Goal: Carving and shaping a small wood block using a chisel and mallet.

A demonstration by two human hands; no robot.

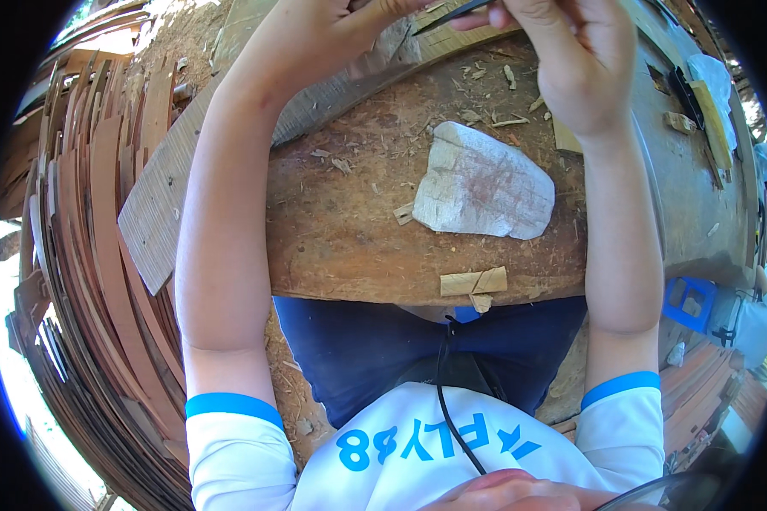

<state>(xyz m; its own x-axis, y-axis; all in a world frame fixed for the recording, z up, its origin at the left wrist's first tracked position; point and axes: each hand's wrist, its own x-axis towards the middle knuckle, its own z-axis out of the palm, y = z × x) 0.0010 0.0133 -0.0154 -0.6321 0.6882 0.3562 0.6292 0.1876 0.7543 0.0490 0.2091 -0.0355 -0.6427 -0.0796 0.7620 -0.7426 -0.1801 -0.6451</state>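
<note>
Both hands are at the top edge, above the far side of a worn wooden bench [341, 238]. My right hand [575, 60] is closed on a dark, narrow pointed blade [456, 15] whose tip points left and down. The blade's upper end leaves the picture, so its handle cannot be made out. My left hand [337, 30] is to the left of the blade, thumb reaching right and fingers curled. The top edge cuts off those fingers and whatever they grip. Under the hands lies a long grey plank [315, 111]. A whitish rough-edged sheet [486, 183] lies flat between my forearms.
Wood chips [510, 77] litter the bench, and small offcuts [473, 283] lie at its near edge. Long wooden strips [102, 187] are stacked to the left. On the right, a grey surface [690, 213] holds a wood block [679, 123]. A blue plastic stool [690, 302] stands below it.
</note>
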